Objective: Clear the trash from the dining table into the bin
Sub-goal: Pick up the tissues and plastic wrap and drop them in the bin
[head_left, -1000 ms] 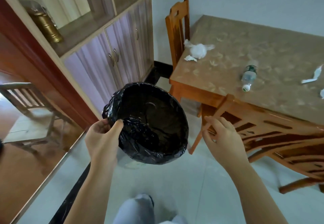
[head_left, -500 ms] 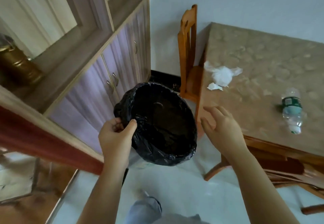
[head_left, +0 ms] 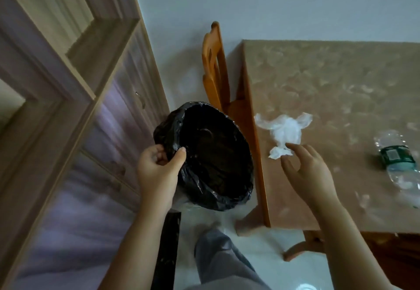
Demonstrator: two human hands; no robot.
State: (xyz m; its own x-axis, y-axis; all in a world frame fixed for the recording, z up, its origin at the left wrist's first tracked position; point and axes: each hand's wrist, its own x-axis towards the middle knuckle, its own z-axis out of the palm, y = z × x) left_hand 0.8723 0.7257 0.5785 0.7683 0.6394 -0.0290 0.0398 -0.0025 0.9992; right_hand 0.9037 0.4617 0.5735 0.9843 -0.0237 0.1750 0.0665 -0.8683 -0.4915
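Observation:
My left hand (head_left: pixel 159 171) grips the rim of a bin lined with a black bag (head_left: pixel 211 155), held in the air just left of the dining table's edge (head_left: pixel 256 153). A crumpled white plastic bag (head_left: pixel 284 128) lies near that edge, with a small white paper scrap (head_left: pixel 278 152) in front of it. My right hand (head_left: pixel 306 171) hovers over the table with fingers spread, its fingertips right beside the scrap and holding nothing. A clear plastic bottle with a green label (head_left: pixel 397 160) lies on its side at the right.
A wooden chair (head_left: pixel 216 67) stands against the table's left side, behind the bin. A cabinet with purple-tinted doors (head_left: pixel 109 130) fills the left. My leg (head_left: pixel 222 260) is on the pale tiled floor below. Another chair (head_left: pixel 304 246) is tucked under the table's near edge.
I have come closer to the table with the bin. My right hand has moved forward over the tabletop, up to the white scrap and bag.

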